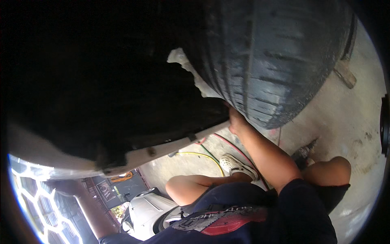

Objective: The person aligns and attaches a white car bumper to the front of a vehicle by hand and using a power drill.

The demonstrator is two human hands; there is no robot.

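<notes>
A large black tyre (260,61) fills the upper right. To its left is the dark hollow of a wheel well, bordered below by the pale fender edge (170,149). My right hand (235,121) reaches up between that edge and the tyre. Its fingers vanish into the shadow, so their grip is hidden. My left hand (65,188) is raised at the far left, close against the glossy outer side of the bodywork (36,167). Shade and glare blur its fingers, and I cannot make out whether it holds anything.
Red, yellow and green hoses (203,155) cross the concrete floor (162,168) beneath me, beside my light clog (237,166). A silver car (148,213) stands at the lower left. A wooden block (345,74) lies right of the tyre.
</notes>
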